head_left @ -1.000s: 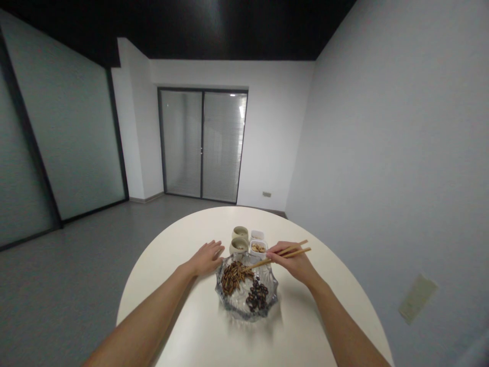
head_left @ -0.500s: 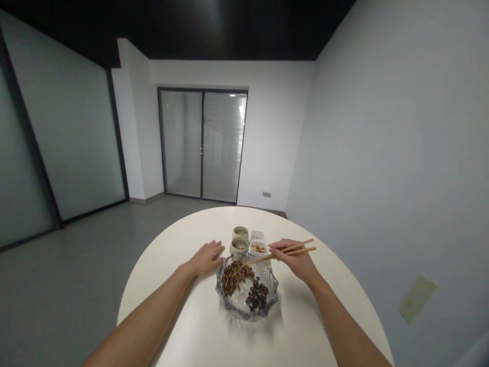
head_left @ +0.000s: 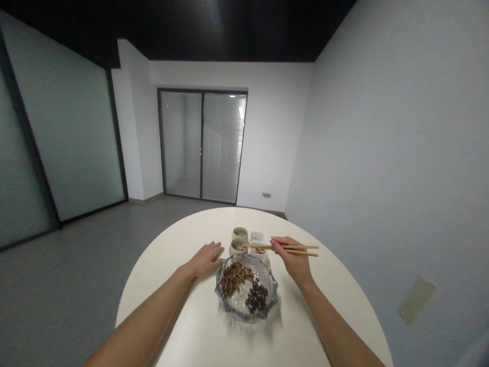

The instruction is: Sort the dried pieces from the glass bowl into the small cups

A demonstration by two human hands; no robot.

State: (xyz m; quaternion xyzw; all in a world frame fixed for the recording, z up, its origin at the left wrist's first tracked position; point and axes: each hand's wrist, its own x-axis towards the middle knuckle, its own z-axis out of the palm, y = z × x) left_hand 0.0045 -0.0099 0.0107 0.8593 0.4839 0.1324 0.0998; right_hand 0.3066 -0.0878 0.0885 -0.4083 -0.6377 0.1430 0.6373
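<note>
My right hand (head_left: 293, 257) is closed around a pair of wooden chopsticks (head_left: 298, 249). Their tips reach left over the white square dish (head_left: 263, 256) to the nearer green cup (head_left: 234, 250); whether they pinch anything is too small to tell. Pale nut-like pieces lie in that dish. My left hand (head_left: 206, 259) rests flat on the table, fingers stretched out, beside the rim of a clear glass bowl (head_left: 244, 315). Inside the bowl are a heap of long brown seeds or nuts (head_left: 234, 279) and a heap of dark, shiny beans or dates (head_left: 257, 295).
A second green cup (head_left: 240, 232) and a second white dish (head_left: 257, 236) stand behind the nearer pair. Everything rests on a round white table (head_left: 183, 326). Beyond it are a glass door (head_left: 202, 148) and a grey wall (head_left: 382, 153) on the right.
The chopstick tips have risen from the long brown pieces in the glass bowl to the nearer green cup. My right hand shifted slightly with them; my left hand stayed put.
</note>
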